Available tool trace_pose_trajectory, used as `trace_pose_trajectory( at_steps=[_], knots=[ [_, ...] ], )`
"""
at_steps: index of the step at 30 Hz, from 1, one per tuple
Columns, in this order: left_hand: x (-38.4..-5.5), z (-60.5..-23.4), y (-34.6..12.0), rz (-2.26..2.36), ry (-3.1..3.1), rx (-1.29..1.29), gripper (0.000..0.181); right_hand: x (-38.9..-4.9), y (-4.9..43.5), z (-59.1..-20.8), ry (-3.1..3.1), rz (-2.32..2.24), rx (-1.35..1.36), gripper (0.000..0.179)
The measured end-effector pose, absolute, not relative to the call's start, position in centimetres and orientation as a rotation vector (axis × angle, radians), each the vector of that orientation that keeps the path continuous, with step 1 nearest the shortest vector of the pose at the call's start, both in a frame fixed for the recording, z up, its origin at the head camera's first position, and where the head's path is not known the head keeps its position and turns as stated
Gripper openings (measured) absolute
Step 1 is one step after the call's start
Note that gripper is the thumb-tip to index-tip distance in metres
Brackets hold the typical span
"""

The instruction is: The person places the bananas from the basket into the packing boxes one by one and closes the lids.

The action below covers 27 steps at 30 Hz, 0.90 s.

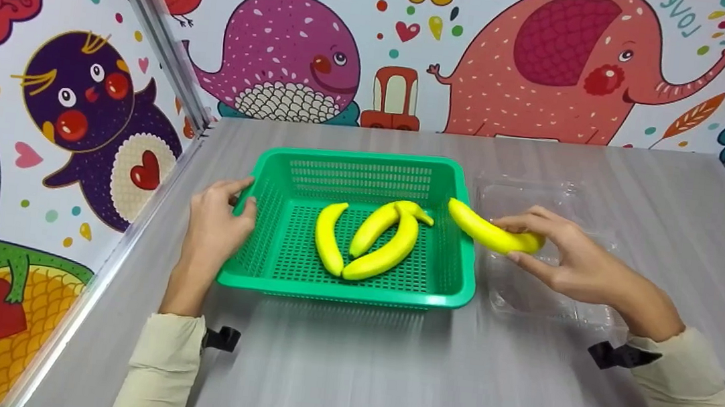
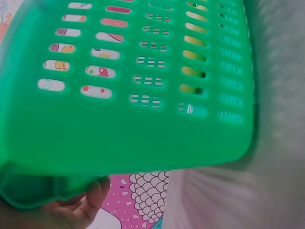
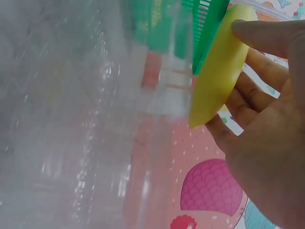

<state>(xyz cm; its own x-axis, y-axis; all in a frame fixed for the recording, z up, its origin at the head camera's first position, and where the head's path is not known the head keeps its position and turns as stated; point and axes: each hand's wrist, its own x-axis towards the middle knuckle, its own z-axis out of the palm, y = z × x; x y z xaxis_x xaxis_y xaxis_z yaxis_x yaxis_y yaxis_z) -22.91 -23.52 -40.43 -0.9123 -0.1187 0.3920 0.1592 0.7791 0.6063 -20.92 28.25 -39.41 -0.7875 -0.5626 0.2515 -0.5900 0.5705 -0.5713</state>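
Note:
A green plastic basket (image 1: 353, 292) stands on the table with three yellow bananas inside: a single banana (image 1: 329, 239) at left and two overlapping bananas (image 1: 391, 250) to its right. My left hand (image 1: 218, 229) grips the basket's left rim; in the left wrist view its fingers (image 2: 90, 198) show under the rim. Between thumb and fingers, my right hand (image 1: 575, 259) pinches another banana (image 1: 490, 234), whose tip overlaps the basket's right rim in the head view. The right wrist view shows the thumb on this banana (image 3: 221, 67) near one end.
A clear plastic container (image 1: 515, 294) lies on the table right of the basket, beneath my right hand. Behind the table rises a wall (image 1: 380, 37) printed with cartoon animals; a similar panel (image 1: 0, 192) borders the left side. A metal post (image 1: 165, 28) marks the corner.

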Motion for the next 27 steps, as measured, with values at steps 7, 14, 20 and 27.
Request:
trace_pose_trajectory(
  at_steps=[7, 14, 20, 27],
  knots=[
    [-23.0, -40.5, -23.4, -0.922, -2.555, -0.029, 0.040, -20.7, 30.2, -39.7, -2.798, 0.996, 0.933, 0.052],
    [-23.1, -40.5, -23.5, -0.934, -2.564, -0.023, 0.040, -20.9, 31.5, -39.6, -2.869, 0.948, 0.862, 0.050],
    [-23.0, -40.6, -23.5, -0.937, -2.562, -0.017, 0.040, -20.9, 32.4, -39.4, -2.934, 0.895, 0.852, 0.048],
    [-22.9, -40.6, -23.6, -0.934, -2.572, -0.002, 0.040, -21.1, 33.0, -39.6, -2.978, 0.830, 0.851, 0.049]
  ],
)
